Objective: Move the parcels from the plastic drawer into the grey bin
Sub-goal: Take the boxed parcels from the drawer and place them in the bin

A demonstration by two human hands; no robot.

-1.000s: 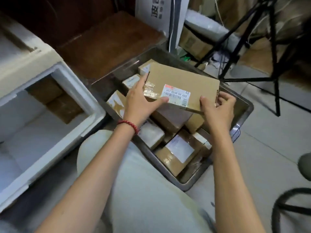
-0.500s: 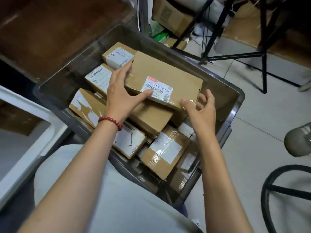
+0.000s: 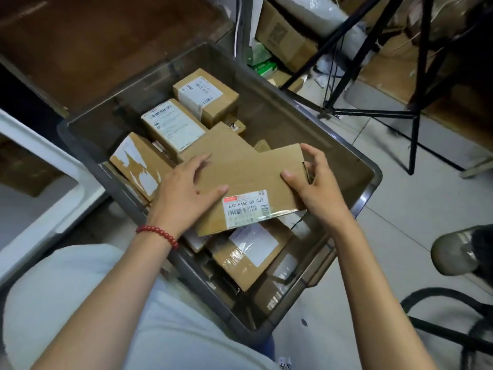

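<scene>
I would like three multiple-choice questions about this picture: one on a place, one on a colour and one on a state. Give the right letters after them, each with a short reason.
1. Where is the flat brown cardboard parcel?
A. On the tiled floor.
B. Over the other parcels in the grey plastic bin.
C. In the white drawer.

2. What colour is the bead bracelet on the left wrist?
A. Blue.
B. Green.
C. Red.

3. How is the flat brown cardboard parcel handled?
A. The left hand and the right hand both hold it.
B. Only one hand touches it.
C. No hand touches it.

Answers:
1 B: its whole outline lies within the bin walls, above the other parcels.
2 C: red beads circle the wrist.
3 A: a thumb of each hand lies on its top face.
</scene>
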